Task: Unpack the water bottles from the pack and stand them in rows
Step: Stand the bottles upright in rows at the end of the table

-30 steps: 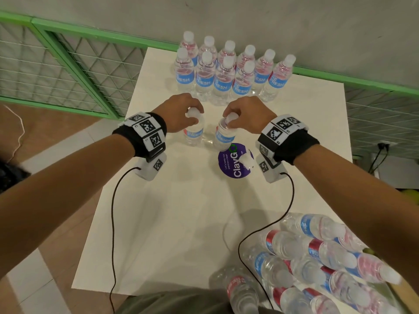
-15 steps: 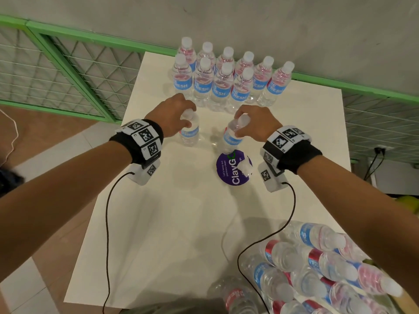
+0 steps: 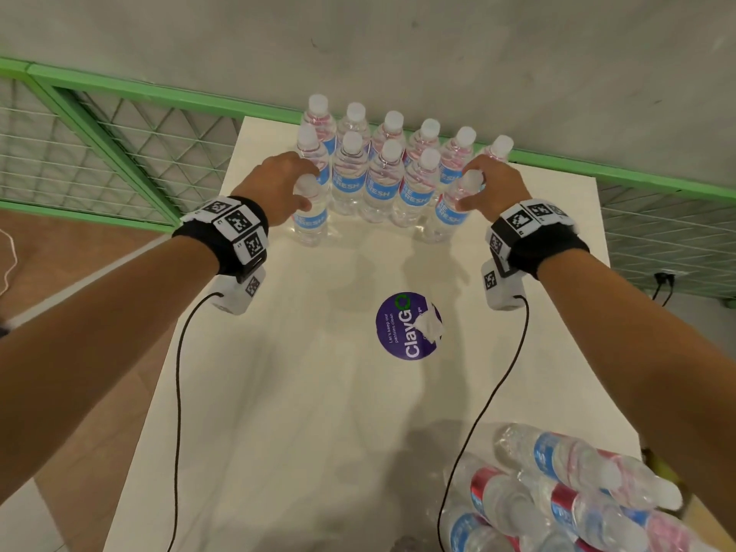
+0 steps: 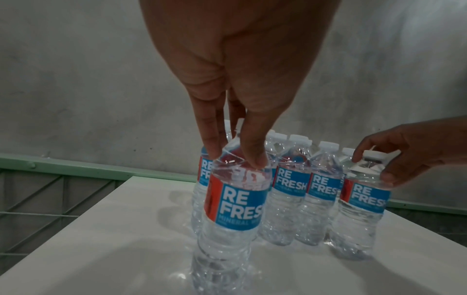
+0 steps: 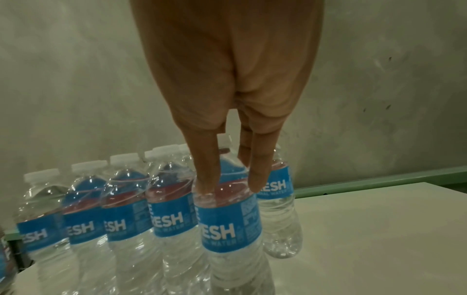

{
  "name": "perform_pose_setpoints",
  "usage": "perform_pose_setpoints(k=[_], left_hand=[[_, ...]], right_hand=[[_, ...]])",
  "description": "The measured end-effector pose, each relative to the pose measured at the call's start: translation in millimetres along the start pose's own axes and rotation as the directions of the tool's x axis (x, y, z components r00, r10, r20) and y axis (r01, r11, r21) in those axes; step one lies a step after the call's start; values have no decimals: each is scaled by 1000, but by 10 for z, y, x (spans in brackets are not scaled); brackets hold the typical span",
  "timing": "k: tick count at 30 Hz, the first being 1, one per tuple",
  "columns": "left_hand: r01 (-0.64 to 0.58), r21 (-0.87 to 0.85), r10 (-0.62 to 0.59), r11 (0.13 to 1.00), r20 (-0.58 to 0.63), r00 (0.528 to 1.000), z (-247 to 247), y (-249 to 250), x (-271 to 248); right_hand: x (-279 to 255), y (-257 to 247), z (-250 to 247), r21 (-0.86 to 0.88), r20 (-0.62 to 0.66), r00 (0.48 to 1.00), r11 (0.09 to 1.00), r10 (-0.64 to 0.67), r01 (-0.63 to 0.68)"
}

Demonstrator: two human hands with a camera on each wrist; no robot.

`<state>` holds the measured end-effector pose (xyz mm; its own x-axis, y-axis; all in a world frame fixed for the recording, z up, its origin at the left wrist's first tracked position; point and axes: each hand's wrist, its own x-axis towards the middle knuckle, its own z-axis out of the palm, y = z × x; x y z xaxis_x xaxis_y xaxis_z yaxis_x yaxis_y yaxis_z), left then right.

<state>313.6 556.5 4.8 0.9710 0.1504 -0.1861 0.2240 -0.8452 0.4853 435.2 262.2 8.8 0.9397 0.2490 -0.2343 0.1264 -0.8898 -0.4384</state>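
Observation:
Two rows of clear blue-labelled water bottles [image 3: 382, 181] stand at the far end of the white table [image 3: 278, 392]. My left hand [image 3: 286, 189] grips the top of one bottle [image 3: 308, 217] just in front of the rows' left end; in the left wrist view the fingers [image 4: 209, 139] pinch that bottle's shoulder [image 4: 235, 199]. My right hand [image 3: 490, 189] grips another bottle [image 3: 450, 211] at the right end, tilted slightly; its fingertips [image 5: 207, 169] press on that bottle's shoulder [image 5: 227, 225]. The torn pack [image 3: 565, 500] of lying bottles sits at the near right corner.
A round purple sticker [image 3: 408, 326] with a scrap of white paper lies mid-table. A grey wall and a green railing [image 3: 119, 93] run behind the table. Black cables [image 3: 177, 392] hang from both wristbands.
Both hands moved their bottles away from me and apart, from mid-table to the left and right ends of the standing rows.

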Motion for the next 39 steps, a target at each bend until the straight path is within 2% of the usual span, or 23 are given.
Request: perform_pose_setpoints(k=[11, 39], left_hand=[[-21, 9, 21, 1000, 3, 1000, -45, -67, 95], [-101, -20, 101, 995, 1, 995, -37, -202, 152]], right_hand=[[150, -36, 24, -31, -28, 998, 998, -50, 49], [221, 31, 100, -15, -43, 998, 999, -44, 44]])
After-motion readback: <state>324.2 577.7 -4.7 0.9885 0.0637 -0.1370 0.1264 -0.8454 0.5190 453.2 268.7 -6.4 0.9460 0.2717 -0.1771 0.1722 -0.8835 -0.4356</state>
